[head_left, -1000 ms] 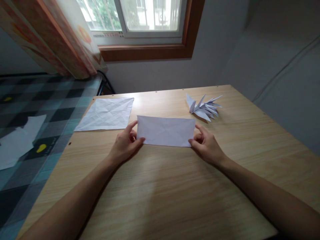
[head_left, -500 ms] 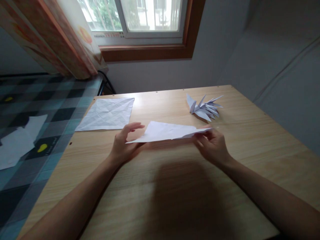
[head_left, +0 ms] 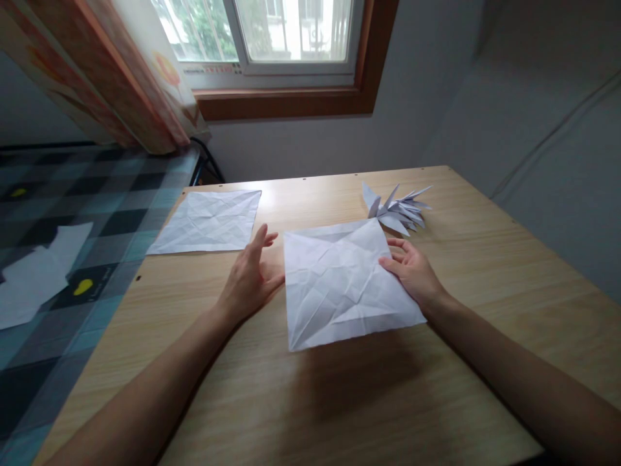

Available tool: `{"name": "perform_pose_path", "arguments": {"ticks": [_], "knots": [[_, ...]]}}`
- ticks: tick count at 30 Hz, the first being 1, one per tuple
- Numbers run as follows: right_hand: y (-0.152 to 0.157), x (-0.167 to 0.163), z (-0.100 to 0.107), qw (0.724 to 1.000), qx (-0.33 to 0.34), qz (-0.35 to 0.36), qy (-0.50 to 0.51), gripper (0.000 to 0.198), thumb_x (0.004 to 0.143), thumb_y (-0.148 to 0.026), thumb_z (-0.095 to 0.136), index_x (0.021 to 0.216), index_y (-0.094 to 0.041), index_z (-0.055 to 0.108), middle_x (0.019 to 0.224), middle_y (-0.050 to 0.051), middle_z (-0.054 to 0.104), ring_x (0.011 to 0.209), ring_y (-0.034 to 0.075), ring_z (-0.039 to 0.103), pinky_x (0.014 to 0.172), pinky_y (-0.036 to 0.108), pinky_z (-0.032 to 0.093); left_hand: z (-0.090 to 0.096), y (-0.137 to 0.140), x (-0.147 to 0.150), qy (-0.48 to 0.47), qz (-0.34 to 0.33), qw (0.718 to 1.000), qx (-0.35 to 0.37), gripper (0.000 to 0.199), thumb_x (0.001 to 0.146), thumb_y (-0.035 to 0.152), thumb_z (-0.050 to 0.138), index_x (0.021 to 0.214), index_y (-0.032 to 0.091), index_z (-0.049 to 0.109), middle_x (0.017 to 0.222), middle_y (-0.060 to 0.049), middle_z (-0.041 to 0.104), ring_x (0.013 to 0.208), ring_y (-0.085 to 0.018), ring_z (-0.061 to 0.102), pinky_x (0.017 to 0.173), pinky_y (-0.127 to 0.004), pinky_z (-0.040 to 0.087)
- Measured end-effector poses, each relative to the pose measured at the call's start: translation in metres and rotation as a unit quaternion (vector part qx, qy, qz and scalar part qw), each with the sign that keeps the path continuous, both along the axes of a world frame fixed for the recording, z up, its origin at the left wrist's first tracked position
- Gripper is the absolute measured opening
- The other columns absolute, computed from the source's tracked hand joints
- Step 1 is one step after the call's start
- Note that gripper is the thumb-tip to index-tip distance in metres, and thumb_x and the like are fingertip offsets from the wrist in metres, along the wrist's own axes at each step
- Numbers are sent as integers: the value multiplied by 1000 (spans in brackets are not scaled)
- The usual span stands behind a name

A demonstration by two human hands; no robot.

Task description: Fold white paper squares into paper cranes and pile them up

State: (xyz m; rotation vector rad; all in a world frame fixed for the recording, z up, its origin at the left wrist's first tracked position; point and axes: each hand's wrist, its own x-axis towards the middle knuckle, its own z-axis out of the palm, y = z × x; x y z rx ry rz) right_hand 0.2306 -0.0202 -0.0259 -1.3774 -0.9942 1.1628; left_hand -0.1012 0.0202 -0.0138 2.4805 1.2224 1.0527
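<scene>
A creased white sheet of paper (head_left: 347,285) is held up over the table, its face tilted towards me. My right hand (head_left: 412,268) pinches it by the right edge, thumb in front and fingers behind. At the sheet's left edge is my left hand (head_left: 252,272), fingers apart and thumb stretched towards the paper; whether it touches the edge I cannot tell. Beyond the left hand a second creased white sheet (head_left: 208,220) lies flat. Folded pointed paper pieces (head_left: 400,210) lie in a cluster behind my right hand.
The wooden table (head_left: 218,401) has a checked cloth surface (head_left: 29,362) to its left, where white paper scraps (head_left: 39,278) lie. A curtain (head_left: 130,84) hangs at the back left beside a window (head_left: 291,39). A cable (head_left: 553,133) runs along the right wall.
The held sheet has turned from nearly edge-on to showing its creased face, with its near edge lower. My left hand has opened and moved slightly right, off its earlier place under the sheet's left corner.
</scene>
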Motion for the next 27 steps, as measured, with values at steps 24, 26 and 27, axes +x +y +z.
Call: {"name": "perform_pose_path", "arguments": {"ticks": [24, 26, 27], "knots": [[4, 30, 12, 915, 204, 231, -259, 37, 80, -13, 51, 106, -25, 76, 117, 3, 73, 115, 23, 66, 106, 44, 48, 10, -6, 7, 82, -139, 987, 23, 35, 81, 8, 50, 102, 23, 74, 103, -6, 75, 98, -23, 67, 89, -44, 54], [5, 32, 12, 907, 207, 241, -276, 34, 84, -15, 55, 110, -26, 74, 119, 4, 73, 118, 23, 65, 107, 45, 48, 12, -7, 7, 64, -135, 989, 5, 34, 82, 8, 48, 99, 22, 74, 100, -7, 76, 93, -22, 68, 86, -41, 56], [5, 32, 12, 905, 206, 245, -281, 32, 85, -17, 57, 112, -25, 74, 120, 4, 72, 118, 24, 64, 107, 45, 48, 13, -7, 7, 60, -132, 989, -2, 32, 82, 9, 49, 99, 21, 74, 99, -7, 76, 92, -22, 68, 84, -40, 57]]}}
